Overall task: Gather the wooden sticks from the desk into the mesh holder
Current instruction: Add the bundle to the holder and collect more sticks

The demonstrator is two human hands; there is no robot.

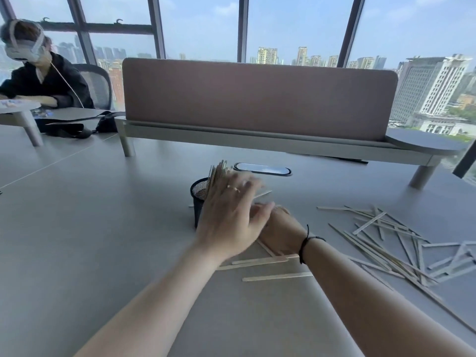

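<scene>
A black mesh holder (197, 199) stands mid-desk with a bundle of wooden sticks (217, 173) poking out of its top. My left hand (229, 215), blurred and with fingers spread fairly straight, is raised in front of the holder against that bundle. My right hand (282, 229) lies low on the desk just right of the holder, over a few loose sticks (260, 261). Its fingers are hidden behind my left hand. A large scattered pile of sticks (391, 243) covers the desk to the right.
A pink divider panel (257, 96) on a raised shelf runs across the back of the desk, with an oval cable port (262, 169) just behind the holder. At the far left a person (43, 78) wearing a headset sits at the neighbouring desk.
</scene>
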